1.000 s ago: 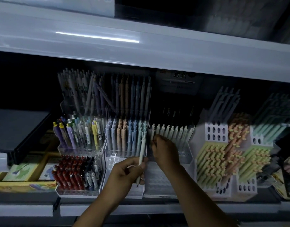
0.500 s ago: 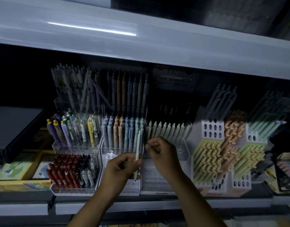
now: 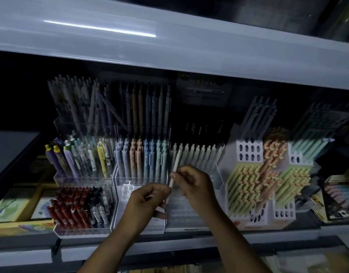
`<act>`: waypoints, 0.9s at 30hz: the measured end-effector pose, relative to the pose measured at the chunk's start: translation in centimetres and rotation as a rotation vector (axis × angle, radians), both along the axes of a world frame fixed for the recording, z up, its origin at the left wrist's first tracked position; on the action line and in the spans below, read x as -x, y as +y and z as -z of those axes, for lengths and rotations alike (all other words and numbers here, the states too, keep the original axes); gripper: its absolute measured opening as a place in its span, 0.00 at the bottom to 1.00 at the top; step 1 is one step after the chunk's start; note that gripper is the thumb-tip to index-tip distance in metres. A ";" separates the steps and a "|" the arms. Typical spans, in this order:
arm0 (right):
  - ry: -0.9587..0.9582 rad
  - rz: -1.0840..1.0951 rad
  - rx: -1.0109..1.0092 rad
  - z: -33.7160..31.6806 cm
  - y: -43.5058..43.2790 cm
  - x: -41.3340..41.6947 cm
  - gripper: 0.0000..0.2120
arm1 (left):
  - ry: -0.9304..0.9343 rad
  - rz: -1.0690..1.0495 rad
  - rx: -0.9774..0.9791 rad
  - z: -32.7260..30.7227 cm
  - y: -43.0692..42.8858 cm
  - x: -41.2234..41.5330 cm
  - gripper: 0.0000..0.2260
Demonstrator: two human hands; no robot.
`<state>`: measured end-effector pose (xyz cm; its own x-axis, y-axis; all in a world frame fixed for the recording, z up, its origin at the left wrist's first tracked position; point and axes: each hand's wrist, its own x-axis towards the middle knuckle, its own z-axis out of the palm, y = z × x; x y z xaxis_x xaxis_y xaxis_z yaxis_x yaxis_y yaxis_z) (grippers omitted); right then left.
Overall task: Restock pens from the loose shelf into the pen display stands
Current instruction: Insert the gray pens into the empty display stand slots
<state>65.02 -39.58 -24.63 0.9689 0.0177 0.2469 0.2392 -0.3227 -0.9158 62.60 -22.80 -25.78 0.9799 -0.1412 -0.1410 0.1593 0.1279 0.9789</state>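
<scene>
1. My right hand (image 3: 195,186) pinches the pale pen (image 3: 175,166) at mid-barrel. My left hand (image 3: 148,201) curls round its lower end.
2. The pen is tilted over the clear display stand (image 3: 219,180), midway along the shelf (image 3: 169,245) front edge.
3. Risk: in this dim light the tip may miss a socket and skid.
4. Risk: the pen's top is close to the standing row of pale pens (image 3: 199,154), and a nudge could topple them.

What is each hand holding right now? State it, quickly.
Left hand: holding the pale pen at its lower end.
Right hand: pinching the same pen higher up.
</scene>
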 end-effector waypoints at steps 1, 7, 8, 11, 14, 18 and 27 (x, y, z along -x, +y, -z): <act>-0.016 0.031 -0.024 -0.3 -0.4 -0.3 0.08 | 0.022 -0.009 0.001 0.1 0.2 -0.1 0.06; -0.180 0.248 0.154 -0.1 -2.9 -3.1 0.10 | -0.141 -0.001 -0.252 0.7 2.1 -0.7 0.04; -0.206 0.261 0.204 0.2 -3.2 -3.6 0.11 | -0.207 0.015 -0.360 0.7 2.4 -0.7 0.05; -0.285 0.269 0.312 1.0 -3.8 -4.5 0.13 | -0.350 0.021 -0.549 0.4 3.0 -0.7 0.03; -0.342 0.237 0.382 1.1 -3.6 -5.0 0.14 | -0.427 0.015 -0.596 0.3 3.2 -0.6 0.02; -0.354 0.193 0.498 1.2 -2.8 -6.3 0.13 | -0.448 0.008 -0.629 0.6 3.5 -0.7 0.01; -0.246 0.154 0.609 3.2 -2.3 -7.2 0.09 | -0.450 0.029 -0.736 2.2 4.5 0.1 0.05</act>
<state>72.18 -41.88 -27.83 0.8885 0.0894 0.4502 0.3273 -0.8111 -0.4848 62.55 -18.26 -27.99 0.9619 -0.1924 0.1945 -0.2705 -0.5622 0.7815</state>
